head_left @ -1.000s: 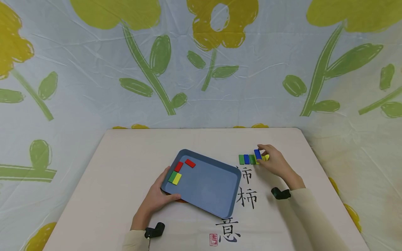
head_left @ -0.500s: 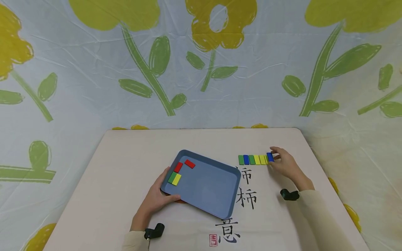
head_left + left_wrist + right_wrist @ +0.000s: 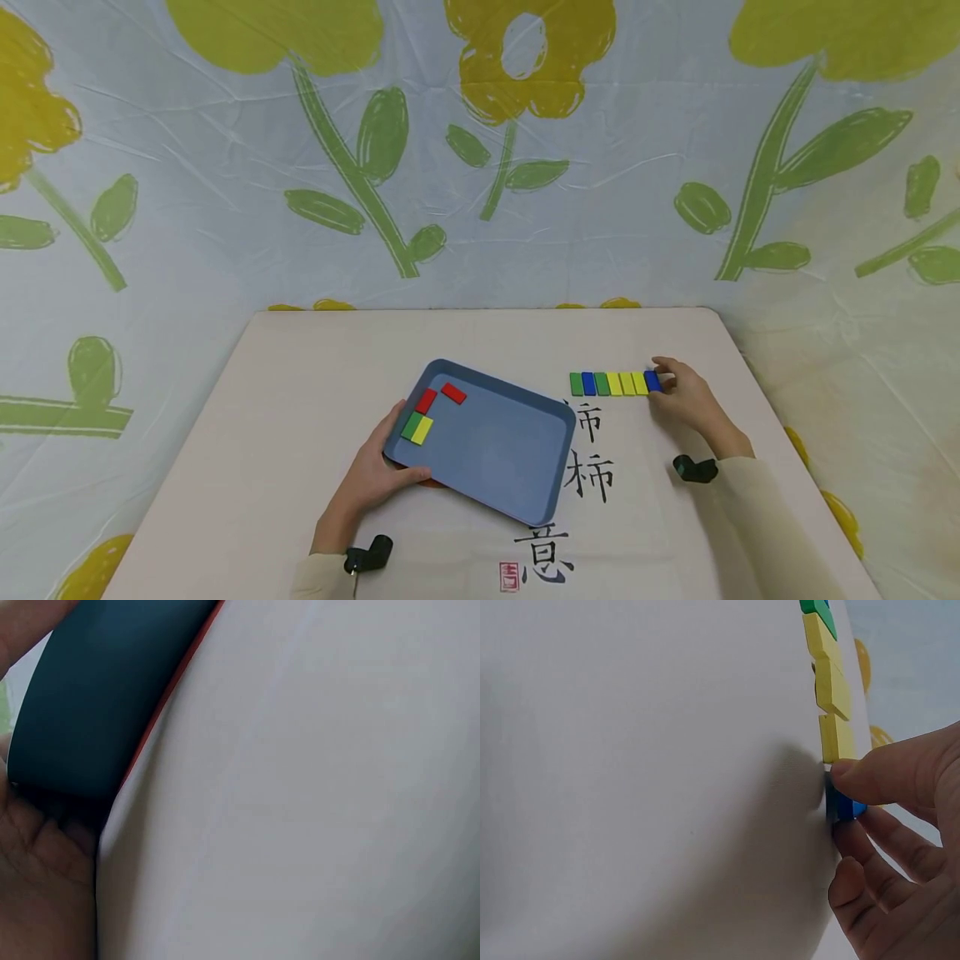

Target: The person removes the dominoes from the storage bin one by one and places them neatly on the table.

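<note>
My left hand [image 3: 378, 467] grips the near left corner of a blue-grey tray [image 3: 487, 458], thumb along its rim. In the left wrist view the tray's dark side wall [image 3: 105, 697] fills the upper left, with fingers tucked beneath it. Two red blocks [image 3: 426, 401], a green block [image 3: 411, 425] and a yellow block [image 3: 422, 430] lie at the tray's left end. My right hand [image 3: 692, 407] pinches a blue block [image 3: 652, 382] between thumb and fingers at the right end of a row. Three yellow blocks [image 3: 832, 688] stand right beside it in that row.
Farther left in the row are a green block [image 3: 602, 384], another blue block [image 3: 588, 384] and a green end block [image 3: 576, 384]. Black brush characters [image 3: 588, 475] mark the pale tabletop [image 3: 300, 400]. A flower-printed cloth [image 3: 600, 233] rises behind the table.
My right hand has carried the blue block rightward from above the yellow blocks and down to the row's right end. The left hand and tray have stayed put.
</note>
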`<state>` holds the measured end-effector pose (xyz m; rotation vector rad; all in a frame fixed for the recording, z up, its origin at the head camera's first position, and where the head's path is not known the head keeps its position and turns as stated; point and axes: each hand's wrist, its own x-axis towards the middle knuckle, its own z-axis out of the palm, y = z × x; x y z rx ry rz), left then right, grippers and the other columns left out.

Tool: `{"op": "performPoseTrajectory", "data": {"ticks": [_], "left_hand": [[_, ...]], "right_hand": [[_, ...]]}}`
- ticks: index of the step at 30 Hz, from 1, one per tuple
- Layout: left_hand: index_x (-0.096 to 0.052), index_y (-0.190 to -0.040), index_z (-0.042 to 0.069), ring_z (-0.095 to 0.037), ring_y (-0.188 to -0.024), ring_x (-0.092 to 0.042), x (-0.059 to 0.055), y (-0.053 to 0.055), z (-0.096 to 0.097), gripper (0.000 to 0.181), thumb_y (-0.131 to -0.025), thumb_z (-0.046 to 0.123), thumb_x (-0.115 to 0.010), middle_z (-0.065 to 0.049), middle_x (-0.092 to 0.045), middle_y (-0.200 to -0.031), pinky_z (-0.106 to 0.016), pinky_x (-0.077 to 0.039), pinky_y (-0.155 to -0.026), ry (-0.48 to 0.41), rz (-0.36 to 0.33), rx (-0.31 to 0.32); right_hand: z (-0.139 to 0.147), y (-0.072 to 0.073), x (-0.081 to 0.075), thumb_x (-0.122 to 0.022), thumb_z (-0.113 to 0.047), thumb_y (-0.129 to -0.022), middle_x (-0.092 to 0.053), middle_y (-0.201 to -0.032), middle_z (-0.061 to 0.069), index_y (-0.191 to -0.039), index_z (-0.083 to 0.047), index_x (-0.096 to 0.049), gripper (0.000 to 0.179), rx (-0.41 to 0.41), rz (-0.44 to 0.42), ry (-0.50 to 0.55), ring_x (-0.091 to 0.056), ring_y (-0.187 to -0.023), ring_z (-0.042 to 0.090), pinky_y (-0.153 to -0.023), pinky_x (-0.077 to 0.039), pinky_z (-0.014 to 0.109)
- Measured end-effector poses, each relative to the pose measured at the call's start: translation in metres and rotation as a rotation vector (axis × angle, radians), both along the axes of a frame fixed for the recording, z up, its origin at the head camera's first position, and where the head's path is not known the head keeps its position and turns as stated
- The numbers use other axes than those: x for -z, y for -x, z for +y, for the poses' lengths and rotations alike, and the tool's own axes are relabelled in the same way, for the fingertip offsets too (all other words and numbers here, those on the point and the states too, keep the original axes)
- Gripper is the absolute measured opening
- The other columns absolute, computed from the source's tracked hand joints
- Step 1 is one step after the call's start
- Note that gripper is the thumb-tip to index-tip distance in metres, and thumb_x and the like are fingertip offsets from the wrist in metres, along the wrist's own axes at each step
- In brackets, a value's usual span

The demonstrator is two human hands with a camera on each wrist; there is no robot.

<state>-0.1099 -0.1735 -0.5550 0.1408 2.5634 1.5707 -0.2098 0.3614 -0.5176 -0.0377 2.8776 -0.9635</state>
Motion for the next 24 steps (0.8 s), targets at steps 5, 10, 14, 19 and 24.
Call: {"op": "performPoseTrajectory", "data": {"ticks": [5,10,14,19,24], "left_hand": [[-0.024,-0.165,0.033,-0.034,-0.156,-0.028,-0.0006,-0.0003,0.0001,0.116,-0.072,0.039,-0.094,-0.002,-0.028,-0.169,-0.065,-0.027,-0.121,-0.003,0.001,-0.001],[-0.025,-0.164,0.032,-0.032,-0.155,-0.029,-0.0007,-0.0003,0.0001,0.116,-0.072,0.039,-0.094,0.000,-0.029,-0.169,-0.065,-0.028,-0.121,-0.010,-0.005,-0.003],[-0.025,-0.164,0.033,-0.032,-0.155,-0.028,-0.0005,-0.0003,0.0000,0.116,-0.072,0.039,-0.094,0.000,-0.029,-0.169,-0.065,-0.028,-0.120,-0.016,-0.005,-0.002],[-0.025,-0.164,0.036,-0.031,-0.156,-0.028,-0.0003,-0.0005,0.0006,0.116,-0.071,0.040,-0.095,0.001,-0.029,-0.169,-0.065,-0.027,-0.121,-0.010,-0.006,-0.006],[-0.025,-0.164,0.036,-0.032,-0.156,-0.027,-0.0002,-0.0004,0.0007,0.116,-0.072,0.039,-0.095,0.000,-0.029,-0.169,-0.065,-0.027,-0.121,-0.015,-0.003,-0.008]], "right_hand": [[0.0000,0.0005,0.0021,-0.070,-0.002,-0.090,-0.051,-0.141,0.035,-0.150,0.008,-0.039,0.068,0.003,-0.008,-0.006,-0.060,-0.116,0.048,-0.096,-0.054,0.060],[-0.0005,0.0013,0.0043,-0.070,-0.002,-0.091,-0.052,-0.140,0.035,-0.149,0.008,-0.039,0.067,-0.004,0.000,-0.010,-0.060,-0.112,0.045,-0.094,-0.054,0.058],[-0.0006,0.0019,0.0060,-0.070,-0.003,-0.091,-0.052,-0.140,0.035,-0.149,0.008,-0.039,0.067,-0.002,-0.004,-0.010,-0.060,-0.111,0.045,-0.093,-0.054,0.057],[-0.0008,0.0024,0.0071,-0.071,-0.003,-0.091,-0.052,-0.140,0.035,-0.149,0.008,-0.039,0.068,0.005,-0.009,-0.012,-0.060,-0.111,0.045,-0.093,-0.055,0.056],[-0.0009,0.0017,0.0058,-0.071,-0.002,-0.090,-0.051,-0.140,0.035,-0.151,0.008,-0.037,0.070,0.017,-0.018,-0.006,-0.059,-0.115,0.046,-0.095,-0.054,0.058]]}}
